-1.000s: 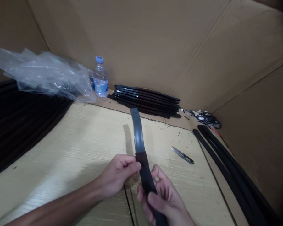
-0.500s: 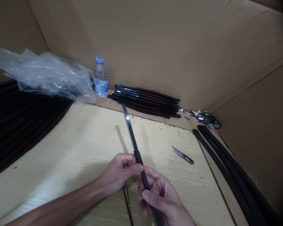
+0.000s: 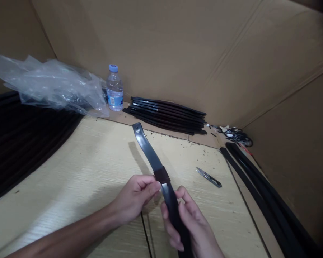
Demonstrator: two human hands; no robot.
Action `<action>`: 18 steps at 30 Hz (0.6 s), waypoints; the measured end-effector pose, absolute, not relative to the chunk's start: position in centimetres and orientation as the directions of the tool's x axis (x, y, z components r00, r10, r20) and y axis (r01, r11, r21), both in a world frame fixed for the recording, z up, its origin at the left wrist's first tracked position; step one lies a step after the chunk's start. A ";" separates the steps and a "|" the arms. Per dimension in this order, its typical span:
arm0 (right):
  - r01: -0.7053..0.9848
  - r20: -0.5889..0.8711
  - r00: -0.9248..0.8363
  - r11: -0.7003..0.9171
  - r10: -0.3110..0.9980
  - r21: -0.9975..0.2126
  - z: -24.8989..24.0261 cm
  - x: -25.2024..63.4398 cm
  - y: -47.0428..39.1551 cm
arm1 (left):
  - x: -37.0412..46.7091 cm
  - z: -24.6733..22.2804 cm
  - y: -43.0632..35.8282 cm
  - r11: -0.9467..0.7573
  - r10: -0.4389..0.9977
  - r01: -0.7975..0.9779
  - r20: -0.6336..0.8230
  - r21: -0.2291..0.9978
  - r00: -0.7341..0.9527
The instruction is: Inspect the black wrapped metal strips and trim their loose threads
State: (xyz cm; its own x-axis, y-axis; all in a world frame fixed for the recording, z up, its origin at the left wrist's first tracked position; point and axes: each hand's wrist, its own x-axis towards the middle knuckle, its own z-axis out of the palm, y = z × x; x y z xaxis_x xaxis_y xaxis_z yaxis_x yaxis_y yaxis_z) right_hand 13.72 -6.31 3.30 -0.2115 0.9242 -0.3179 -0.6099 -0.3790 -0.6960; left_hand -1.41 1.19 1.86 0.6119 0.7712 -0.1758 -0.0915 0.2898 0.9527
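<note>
A long black strip (image 3: 173, 211) with a glossy, gently curved far end and a small hole near its tip slants up from the bottom. A dark band (image 3: 162, 175) is wrapped around it partway along. My right hand (image 3: 192, 222) is closed around the strip below the band, thumb on one side and fingers on the other. My left hand (image 3: 140, 193) pinches at the strip's left edge, just under the band. From beneath that hand a thin black cord (image 3: 145, 231) hangs down; its upper end is hidden by the fingers.
Small thread snips (image 3: 208, 177) lie right of my hands. Behind are a stack of black strips (image 3: 167, 114), a water bottle (image 3: 115, 89) and clear plastic bags (image 3: 56, 86). Long black strips lie along both sides. Cardboard walls (image 3: 164, 46) enclose the wooden table (image 3: 97, 150).
The strip has turned about its length, from its narrow edge to its broad glossy face. My right fingers have shifted around it, and my left thumb has drawn back to its edge.
</note>
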 end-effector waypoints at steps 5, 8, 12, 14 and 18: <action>-0.646 -0.355 -0.184 -0.385 0.917 -0.659 3.8 13.9 -6.2 | -1.4 1.7 1.3 0.287 0.788 -0.087 -0.183 0.954 0.587; -0.595 -0.377 -0.271 -0.462 0.886 -0.657 3.7 14.1 -6.3 | -1.5 1.8 1.1 0.305 0.763 -0.158 -0.142 0.939 0.631; -0.523 -0.408 -0.355 -0.541 0.841 -0.659 2.8 14.2 -6.4 | -1.6 1.6 1.0 0.318 0.719 -0.124 -0.153 0.940 0.678; -0.522 -0.389 -0.357 -0.527 0.849 -0.671 2.5 14.1 -6.5 | -1.7 1.5 0.9 0.315 0.704 -0.081 -0.176 0.946 0.688; -0.530 -0.324 -0.375 -0.488 0.869 -0.694 2.9 13.8 -6.5 | -1.7 1.7 0.9 0.286 0.699 -0.058 -0.167 0.956 0.695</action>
State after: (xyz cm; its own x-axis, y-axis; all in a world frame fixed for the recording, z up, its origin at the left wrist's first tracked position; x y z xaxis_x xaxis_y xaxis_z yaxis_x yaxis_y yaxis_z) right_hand 13.79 -6.53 2.94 -0.3751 0.8686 -0.3238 -0.5303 -0.4876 -0.6936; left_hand -1.74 0.90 1.68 0.6950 0.6993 -0.1673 -0.0579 0.2864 0.9564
